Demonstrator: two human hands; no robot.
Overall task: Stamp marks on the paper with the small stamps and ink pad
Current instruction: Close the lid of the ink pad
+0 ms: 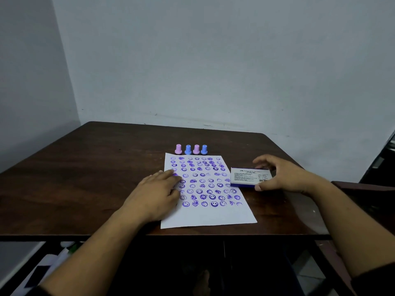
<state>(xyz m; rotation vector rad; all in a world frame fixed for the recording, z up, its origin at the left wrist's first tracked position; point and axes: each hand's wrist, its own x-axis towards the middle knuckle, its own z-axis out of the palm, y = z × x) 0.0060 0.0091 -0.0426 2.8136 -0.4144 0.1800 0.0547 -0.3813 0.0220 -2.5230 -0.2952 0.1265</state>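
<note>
Left hand (157, 194) flat, open on stamped paper (205, 189) mid-worktop (85, 178); right hand (282, 174) grips closed ink pad (251, 177) beside it, label print unreadable; four stamps (191, 149) behind.

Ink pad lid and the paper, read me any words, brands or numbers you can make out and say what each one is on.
"FABER-CASTELL": brand line on top of the ink pad label, only just legible.
Small print and barcode below it on that label: too small to read.
Paper: purple stamped faces and shapes only, no words.
Stamps: no text visible.
</note>
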